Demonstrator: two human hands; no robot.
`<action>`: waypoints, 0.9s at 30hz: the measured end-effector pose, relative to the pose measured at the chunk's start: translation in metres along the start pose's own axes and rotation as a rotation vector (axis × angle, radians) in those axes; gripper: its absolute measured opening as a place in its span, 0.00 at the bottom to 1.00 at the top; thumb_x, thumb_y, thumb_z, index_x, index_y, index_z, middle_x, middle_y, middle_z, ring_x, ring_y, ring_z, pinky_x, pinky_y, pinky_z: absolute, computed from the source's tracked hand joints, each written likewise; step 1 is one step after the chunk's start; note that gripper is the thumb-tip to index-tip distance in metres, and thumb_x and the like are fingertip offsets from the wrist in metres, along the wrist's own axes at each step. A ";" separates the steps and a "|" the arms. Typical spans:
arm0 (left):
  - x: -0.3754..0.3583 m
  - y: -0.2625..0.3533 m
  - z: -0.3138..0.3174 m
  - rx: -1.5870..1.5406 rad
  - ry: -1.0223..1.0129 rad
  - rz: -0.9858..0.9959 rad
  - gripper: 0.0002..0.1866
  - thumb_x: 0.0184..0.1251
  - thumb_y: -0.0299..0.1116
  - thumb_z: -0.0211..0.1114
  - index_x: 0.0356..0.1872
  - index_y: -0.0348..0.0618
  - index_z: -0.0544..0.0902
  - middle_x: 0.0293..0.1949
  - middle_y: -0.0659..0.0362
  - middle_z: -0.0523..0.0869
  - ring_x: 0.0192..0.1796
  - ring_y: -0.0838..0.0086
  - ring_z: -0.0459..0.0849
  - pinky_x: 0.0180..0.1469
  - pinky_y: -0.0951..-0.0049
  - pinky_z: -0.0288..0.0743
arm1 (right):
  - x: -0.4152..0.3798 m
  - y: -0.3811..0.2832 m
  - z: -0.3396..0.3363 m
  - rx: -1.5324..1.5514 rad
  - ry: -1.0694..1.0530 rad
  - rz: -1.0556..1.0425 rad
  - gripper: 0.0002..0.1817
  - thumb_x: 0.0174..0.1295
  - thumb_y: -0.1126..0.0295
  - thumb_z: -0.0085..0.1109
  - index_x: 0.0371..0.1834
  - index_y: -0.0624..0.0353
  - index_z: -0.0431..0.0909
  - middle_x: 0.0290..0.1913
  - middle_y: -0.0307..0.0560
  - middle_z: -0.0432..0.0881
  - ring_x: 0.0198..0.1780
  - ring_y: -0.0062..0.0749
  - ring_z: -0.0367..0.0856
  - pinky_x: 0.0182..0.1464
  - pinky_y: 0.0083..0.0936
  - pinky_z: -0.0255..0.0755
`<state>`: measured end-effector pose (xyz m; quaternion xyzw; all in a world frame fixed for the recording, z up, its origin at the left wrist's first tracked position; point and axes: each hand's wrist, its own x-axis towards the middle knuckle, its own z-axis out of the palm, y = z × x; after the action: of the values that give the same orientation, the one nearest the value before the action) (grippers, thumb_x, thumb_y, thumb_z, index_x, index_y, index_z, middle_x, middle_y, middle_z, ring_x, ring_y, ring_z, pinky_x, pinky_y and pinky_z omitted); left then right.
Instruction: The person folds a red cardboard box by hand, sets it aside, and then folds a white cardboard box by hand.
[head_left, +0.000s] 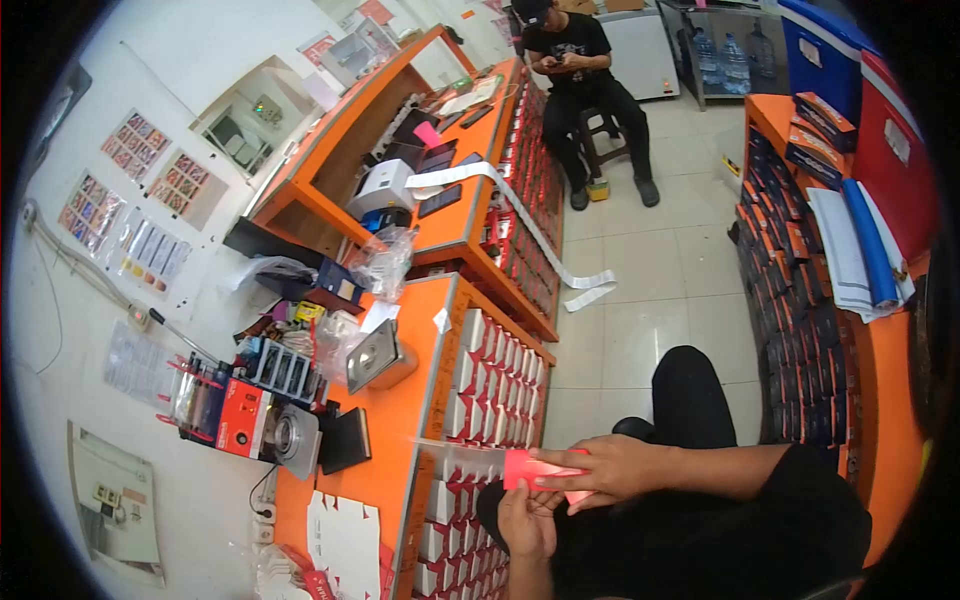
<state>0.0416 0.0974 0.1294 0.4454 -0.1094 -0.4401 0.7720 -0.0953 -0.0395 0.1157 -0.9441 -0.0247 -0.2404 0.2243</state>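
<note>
A small bright pink-red piece (518, 468), like folded card or paper, is between my two hands in front of my lap. My right hand (605, 468) lies over it from the right, its fingers pressed on the top. Below it, my left hand (527, 520) pinches the lower edge with its fingertips. A clear, see-through strip (455, 448) stretches left from the piece across the counter edge. White and red folded boxes (452, 500) are stacked just left of my hands.
An orange counter (405, 400) runs along the left, bearing a metal container (375, 358), a sealing machine (245, 415) and a receipt printer (385, 190). A long paper strip (530, 225) hangs to the floor. A seated person (568, 50) holds a phone. Dark boxes (795, 300) are stacked at right.
</note>
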 end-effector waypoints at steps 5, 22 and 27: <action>0.006 -0.023 -0.030 0.103 -0.195 -0.095 0.10 0.80 0.35 0.55 0.46 0.37 0.78 0.45 0.54 0.85 0.42 0.70 0.86 0.44 0.68 0.82 | 0.001 -0.010 0.015 0.000 0.034 0.190 0.33 0.68 0.45 0.57 0.74 0.42 0.67 0.79 0.55 0.57 0.39 0.44 0.85 0.45 0.37 0.82; 0.004 -0.038 -0.045 0.237 0.005 -0.095 0.18 0.83 0.41 0.50 0.46 0.34 0.80 0.37 0.56 0.84 0.36 0.73 0.84 0.36 0.71 0.82 | -0.005 -0.016 0.037 0.051 0.103 0.312 0.31 0.69 0.48 0.57 0.74 0.37 0.67 0.76 0.55 0.63 0.39 0.44 0.85 0.46 0.38 0.82; -0.003 -0.037 -0.035 0.274 0.044 -0.171 0.17 0.84 0.39 0.49 0.45 0.33 0.80 0.36 0.57 0.83 0.35 0.75 0.84 0.42 0.72 0.82 | -0.011 -0.014 0.035 0.051 -0.012 0.315 0.31 0.70 0.49 0.55 0.75 0.38 0.66 0.75 0.56 0.64 0.43 0.45 0.84 0.49 0.40 0.81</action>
<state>0.0381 0.1120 0.0809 0.5636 -0.1132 -0.4754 0.6660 -0.0914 -0.0107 0.0887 -0.9317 0.1160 -0.1959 0.2829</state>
